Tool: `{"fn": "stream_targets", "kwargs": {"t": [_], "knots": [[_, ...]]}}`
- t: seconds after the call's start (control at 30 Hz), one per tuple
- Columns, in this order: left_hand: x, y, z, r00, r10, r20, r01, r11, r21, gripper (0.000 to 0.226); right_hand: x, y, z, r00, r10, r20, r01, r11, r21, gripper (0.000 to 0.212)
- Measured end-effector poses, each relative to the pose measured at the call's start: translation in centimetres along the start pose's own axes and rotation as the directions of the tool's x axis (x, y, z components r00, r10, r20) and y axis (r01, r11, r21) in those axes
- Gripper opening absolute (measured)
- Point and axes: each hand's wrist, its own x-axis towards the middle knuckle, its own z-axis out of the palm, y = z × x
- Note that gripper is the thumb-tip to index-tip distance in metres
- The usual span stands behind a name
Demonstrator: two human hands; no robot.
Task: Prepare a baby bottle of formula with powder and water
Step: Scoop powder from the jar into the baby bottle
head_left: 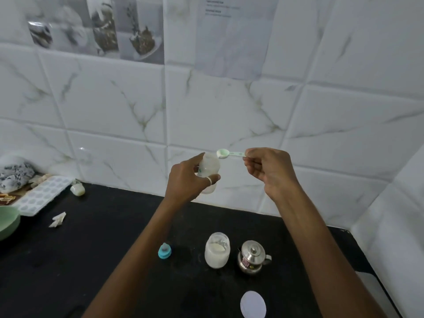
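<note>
My left hand (188,181) grips a clear baby bottle (209,171) with no top, held up in front of the tiled wall. My right hand (266,168) pinches the handle of a pale green measuring spoon (229,154), whose bowl hovers just above the bottle's mouth at its right side. Down on the black counter (91,244) stands an open glass jar of white powder (217,250). To its left lies the bottle's blue teat ring (164,250), to its right a small steel kettle (252,257) with a lid.
A white round lid (253,304) lies near the counter's front. At the left are a green bowl (8,222), a white mould tray (42,195), a scrap of paper (57,219) and a small cloudy cap (78,189). A tiled wall closes the back and right.
</note>
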Motion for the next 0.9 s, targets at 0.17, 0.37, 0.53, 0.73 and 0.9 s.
{"fn": "stream_targets", "kwargs": {"t": [0.17, 0.37, 0.53, 0.73, 0.9], "knots": [[0.3, 1.5, -0.3, 1.0, 0.005, -0.013, -0.005, 0.998, -0.059, 0.072, -0.5, -1.5, 0.0, 0.999, -0.051, 0.009, 0.051, 0.999, 0.002, 0.009], [0.6, 2.0, -0.5, 1.0, 0.003, -0.014, -0.004, 0.998, -0.059, 0.071, -0.7, -2.5, 0.2, 0.985, -0.173, 0.027, 0.173, 0.985, -0.01, 0.01], [0.6, 2.2, -0.6, 1.0, 0.003, -0.003, -0.003, 0.999, -0.044, 0.072, -0.9, -2.3, 0.7, 0.949, -0.311, 0.05, 0.315, 0.938, -0.144, 0.013], [0.6, 2.0, -0.4, 1.0, -0.005, 0.006, 0.005, 0.999, -0.039, 0.075, -1.4, -1.6, 1.1, 0.865, -0.496, 0.074, 0.486, 0.792, -0.368, 0.009], [0.8, 2.1, -0.3, 1.0, -0.005, 0.009, 0.006, 0.999, -0.033, 0.071, -1.4, -0.9, 1.4, 0.778, -0.613, 0.138, 0.595, 0.647, -0.477, 0.009]]}}
